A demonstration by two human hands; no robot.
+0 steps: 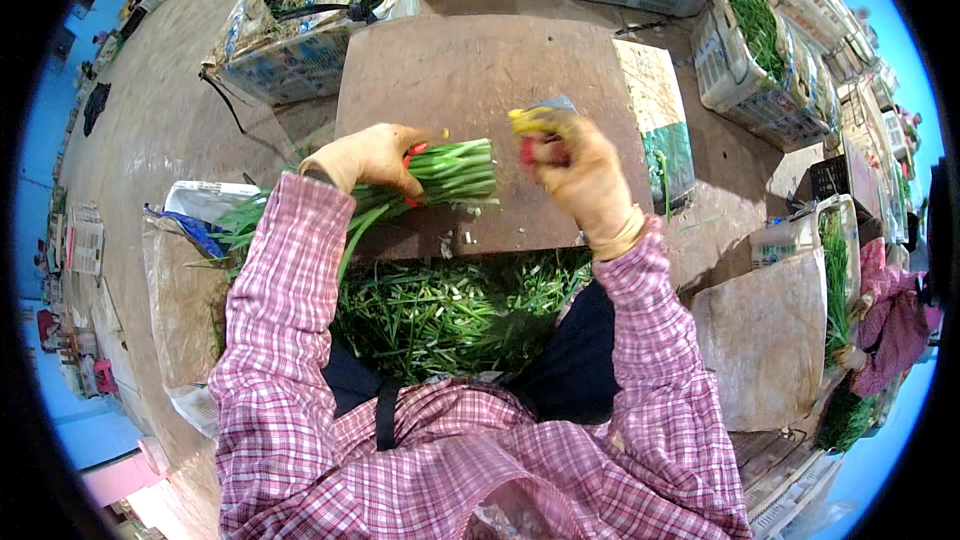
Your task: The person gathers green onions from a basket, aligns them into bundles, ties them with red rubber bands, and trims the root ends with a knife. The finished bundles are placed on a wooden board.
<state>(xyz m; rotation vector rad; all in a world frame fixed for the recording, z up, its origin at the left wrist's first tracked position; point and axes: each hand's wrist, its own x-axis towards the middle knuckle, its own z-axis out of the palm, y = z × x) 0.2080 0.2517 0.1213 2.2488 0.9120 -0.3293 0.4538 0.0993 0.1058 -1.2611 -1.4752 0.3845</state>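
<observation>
My left hand [379, 161], which appears to wear a tan glove, grips a bunch of green leafy stalks [454, 169] lying over the brown board [480, 75]. The cut pale ends point right, and the leaves trail left past my sleeve. Something bright red shows around the bunch by my fingers. Above the board's right part, my right hand [581, 176] is closed and blurred by motion. In it is a yellow-handled tool [536, 120] with a grey-blue flat part, perhaps a blade. A red item [541, 152] also shows at those fingers; its kind is unclear.
Cut green trimmings [427, 307] fill the space between my legs below the board. Crates of greens stand around: a covered one [292, 67] at upper left, another [765, 75] at upper right. At right, a person [892, 322] handles greens beside a board.
</observation>
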